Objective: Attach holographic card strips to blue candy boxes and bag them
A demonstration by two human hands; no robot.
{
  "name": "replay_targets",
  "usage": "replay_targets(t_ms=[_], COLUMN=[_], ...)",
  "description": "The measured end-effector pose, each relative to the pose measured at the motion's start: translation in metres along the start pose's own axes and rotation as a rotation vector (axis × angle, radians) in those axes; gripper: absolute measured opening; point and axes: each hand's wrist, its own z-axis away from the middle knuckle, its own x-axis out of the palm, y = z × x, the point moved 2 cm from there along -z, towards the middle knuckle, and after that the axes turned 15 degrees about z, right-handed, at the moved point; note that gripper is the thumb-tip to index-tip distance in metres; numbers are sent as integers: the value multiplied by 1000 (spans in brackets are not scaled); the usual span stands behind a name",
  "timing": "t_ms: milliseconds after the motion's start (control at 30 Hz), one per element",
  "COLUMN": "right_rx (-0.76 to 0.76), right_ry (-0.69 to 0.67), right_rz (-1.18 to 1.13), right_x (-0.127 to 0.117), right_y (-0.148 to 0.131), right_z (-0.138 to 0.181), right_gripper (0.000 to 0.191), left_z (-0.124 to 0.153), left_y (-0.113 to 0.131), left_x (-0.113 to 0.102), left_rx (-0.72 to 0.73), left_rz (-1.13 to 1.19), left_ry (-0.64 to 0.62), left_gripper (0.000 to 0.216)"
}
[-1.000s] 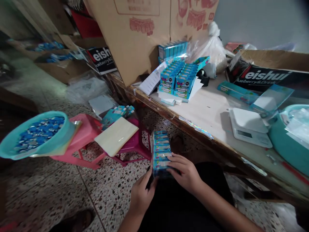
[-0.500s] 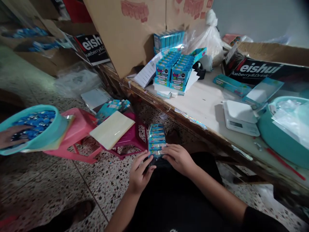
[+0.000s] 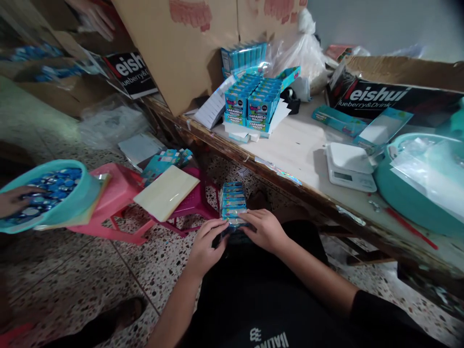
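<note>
A row of small blue candy boxes point(image 3: 233, 203) rests on my lap, over my dark trousers. My left hand point(image 3: 205, 246) curls its fingers around the near left end of the row. My right hand point(image 3: 265, 229) grips the near right end, fingers bent over the last box. Both hands press the row together from the sides. On the wooden table point(image 3: 308, 154) ahead stands a display tray of the same blue boxes point(image 3: 250, 101), marked "Caramelo Macizo".
A white scale point(image 3: 348, 166) and a teal basin point(image 3: 416, 188) sit on the table at right. Two pink stools point(image 3: 123, 193) stand on the speckled floor at left, one carrying a pale board point(image 3: 166, 192). Another person's hand point(image 3: 12, 200) reaches into a teal bowl of blue candies point(image 3: 47, 193).
The view has shifted slightly; my hands have drawn closer around the near end of the box row. Another person's hand has come into the teal bowl at left.
</note>
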Motion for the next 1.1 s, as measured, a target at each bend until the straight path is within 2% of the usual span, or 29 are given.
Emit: replay_targets(t_ms=[167,300,433,533,667,867,1100], right_rx=[143,197,228,201,144,73,89], right_ry=[-60,-88,-81,-104,-181,-262,-160], right_rz=[134,206,220,251,342,371,293], right_x=[-9,-11,-10,-11,-16,-24,-21], right_y=[-20,-29,-27,-30,-38,-43,-38], right_z=[-6,-8,-6,-7,-11,-9,-8], right_gripper=[49,47,44,40,37,41,31], left_z=[-6,-9,-10,-8,-4,-5,-6], left_y=[6,12,9,3,-3,-11,-21], left_x=[6,18,21,19,22,26,13], left_rx=[87,71,64,58,113,76,55], left_rz=[-66,-89,-143,-180,-176,-100,-71], left_ry=[59,132,72,2,-6,-65,-26], left_gripper=[27,18,25,37,35,37,29])
